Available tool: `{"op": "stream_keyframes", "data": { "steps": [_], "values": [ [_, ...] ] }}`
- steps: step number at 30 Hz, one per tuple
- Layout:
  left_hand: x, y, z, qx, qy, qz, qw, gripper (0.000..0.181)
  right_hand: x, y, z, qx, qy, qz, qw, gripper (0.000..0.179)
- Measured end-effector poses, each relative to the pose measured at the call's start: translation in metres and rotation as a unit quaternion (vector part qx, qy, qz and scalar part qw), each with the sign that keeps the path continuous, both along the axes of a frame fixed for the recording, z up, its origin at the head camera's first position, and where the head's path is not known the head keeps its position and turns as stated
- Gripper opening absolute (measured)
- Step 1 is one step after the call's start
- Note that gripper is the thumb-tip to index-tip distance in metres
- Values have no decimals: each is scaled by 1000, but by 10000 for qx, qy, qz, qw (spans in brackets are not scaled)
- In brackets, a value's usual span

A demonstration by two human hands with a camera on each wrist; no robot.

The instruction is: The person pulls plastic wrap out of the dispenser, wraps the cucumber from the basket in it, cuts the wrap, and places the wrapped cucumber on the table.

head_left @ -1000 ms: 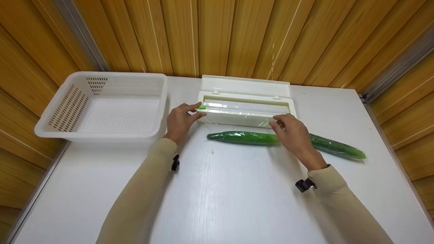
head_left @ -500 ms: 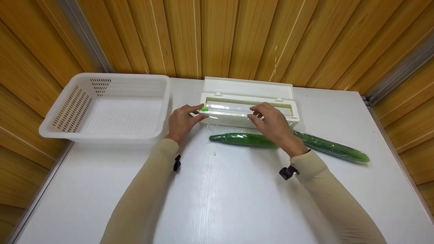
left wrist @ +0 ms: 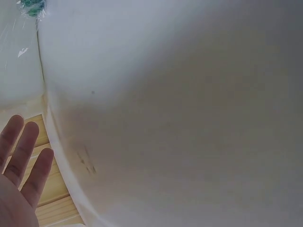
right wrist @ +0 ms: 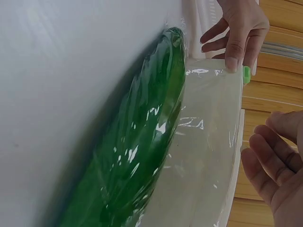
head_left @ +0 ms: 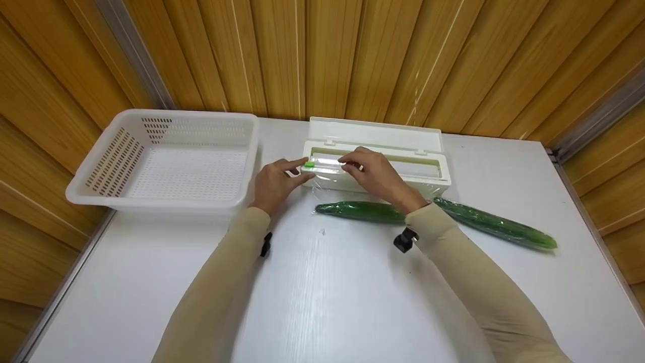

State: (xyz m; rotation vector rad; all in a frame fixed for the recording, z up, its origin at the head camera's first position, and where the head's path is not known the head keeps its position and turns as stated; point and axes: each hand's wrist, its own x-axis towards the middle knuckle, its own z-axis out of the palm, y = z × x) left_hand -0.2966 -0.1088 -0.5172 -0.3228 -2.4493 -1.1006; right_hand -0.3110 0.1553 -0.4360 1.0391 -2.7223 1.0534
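A white cling film dispenser stands at the back with its lid raised and a film roll inside. My left hand grips its left front corner, thumb on the front and index finger at the green slide cutter. My right hand is over the front edge, fingers bent and thumb apart, close to the cutter. Clear film hangs down the dispenser's front to a film-covered cucumber lying before it. The right forearm hides that cucumber's right end.
A second wrapped cucumber lies to the right. On the left stands a white perforated basket, beside the left hand. Wood-look panels rise behind the white table.
My right hand has slid left along the dispenser's front edge, from its right end toward the cutter. My left hand keeps its grip on the corner. The head view has shifted slightly.
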Motion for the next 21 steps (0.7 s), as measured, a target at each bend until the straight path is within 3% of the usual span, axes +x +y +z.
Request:
{"op": "stream_keyframes", "data": {
  "steps": [9, 21],
  "values": [
    [3, 2, -1, -94, -265, 23, 9996, 44, -14, -29, -8, -17, -778, 6, 9970, 22],
    [1, -1, 0, 55, -255, 6, 9997, 42, -23, -60, -16, 4, -683, -221, 9974, 21]
  ]
}}
